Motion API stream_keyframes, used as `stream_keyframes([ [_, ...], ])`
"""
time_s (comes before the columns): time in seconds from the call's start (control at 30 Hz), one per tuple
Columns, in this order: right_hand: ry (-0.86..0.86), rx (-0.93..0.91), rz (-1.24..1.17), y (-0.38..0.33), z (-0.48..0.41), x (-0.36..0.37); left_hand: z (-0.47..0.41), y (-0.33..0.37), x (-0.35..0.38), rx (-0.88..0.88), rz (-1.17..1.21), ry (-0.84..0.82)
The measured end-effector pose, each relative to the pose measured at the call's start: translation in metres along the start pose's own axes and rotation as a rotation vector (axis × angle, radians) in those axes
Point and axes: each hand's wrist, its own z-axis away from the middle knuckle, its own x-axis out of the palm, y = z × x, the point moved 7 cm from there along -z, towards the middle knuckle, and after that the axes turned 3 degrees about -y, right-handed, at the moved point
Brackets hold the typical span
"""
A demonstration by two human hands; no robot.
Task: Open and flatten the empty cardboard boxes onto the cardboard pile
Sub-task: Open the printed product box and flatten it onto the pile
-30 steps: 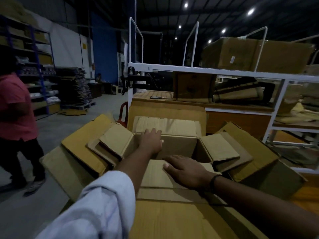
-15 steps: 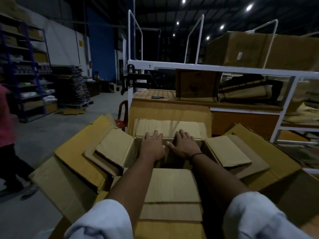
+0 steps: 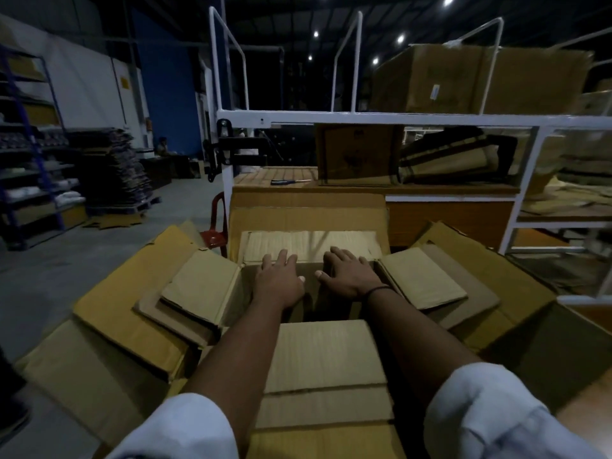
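An open brown cardboard box [image 3: 324, 356] sits on the cardboard pile [image 3: 119, 313] in front of me, its four flaps spread outward. My left hand [image 3: 278, 279] and my right hand [image 3: 347, 276] lie side by side on the far wall of the box, fingers straight and reaching onto the far flap [image 3: 308, 245], pressing it. The left flap [image 3: 198, 286] and the right flap [image 3: 420, 279] lie folded out over the pile. The near flap [image 3: 324, 352] lies toward me between my forearms.
A white metal rack [image 3: 397, 119] with large boxes [image 3: 477, 81] stands right behind the pile. A red plastic chair [image 3: 215, 233] shows at the pile's far left edge. Blue shelving [image 3: 33, 154] and a stack of flat cardboard [image 3: 112, 170] stand across the concrete floor on the left.
My right hand has left the near flap and moved forward beside my left hand on the far wall. The person in the red shirt has gone out of view on the left.
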Motion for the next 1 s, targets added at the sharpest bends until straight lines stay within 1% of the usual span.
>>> stream_keyframes([
  [0.1, 0.055, 0.058, 0.076, 0.022, 0.017, -0.011, 0.002, 0.000, -0.002, -0.004, 0.020, -0.001],
  [0.17, 0.084, 0.156, 0.150, 0.048, 0.028, -0.017, 0.004, 0.001, -0.003, -0.013, 0.022, -0.005],
  [0.27, 0.057, 0.306, 0.192, 0.086, 0.042, -0.017, 0.005, 0.004, -0.005, -0.021, 0.030, 0.005],
  [0.4, 0.031, 0.322, 0.107, 0.097, 0.049, -0.012, 0.009, 0.002, -0.006, -0.010, 0.064, 0.025],
  [0.5, 0.051, 0.330, 0.083, 0.094, 0.049, -0.012, 0.012, 0.001, -0.009, -0.008, 0.057, 0.042],
  [0.53, 0.073, 0.329, 0.083, 0.093, 0.050, -0.013, 0.014, -0.001, -0.012, -0.038, 0.024, 0.062],
  [0.57, 0.095, 0.327, 0.088, 0.093, 0.051, -0.014, 0.017, -0.005, -0.017, -0.108, -0.014, 0.090],
  [0.63, 0.108, 0.327, 0.104, 0.091, 0.053, -0.014, 0.028, -0.023, -0.028, -0.346, -0.041, 0.132],
  [0.67, 0.107, 0.327, 0.103, 0.090, 0.054, -0.015, 0.035, -0.034, -0.031, -0.458, -0.024, 0.136],
  [0.73, 0.108, 0.326, 0.093, 0.088, 0.056, -0.016, 0.044, -0.049, -0.026, -0.597, 0.018, 0.076],
  [0.83, 0.121, 0.322, 0.089, 0.087, 0.058, -0.016, 0.046, -0.053, -0.013, -0.641, 0.035, -0.051],
  [0.93, 0.101, 0.329, 0.078, 0.086, 0.060, -0.017, 0.042, -0.052, -0.011, -0.629, 0.039, -0.088],
  [0.97, 0.116, 0.324, 0.073, 0.084, 0.062, -0.019, 0.042, -0.052, -0.011, -0.629, 0.038, -0.096],
  [1.0, 0.169, 0.313, 0.047, 0.081, 0.065, -0.023, 0.042, -0.052, -0.012, -0.630, 0.038, -0.099],
])
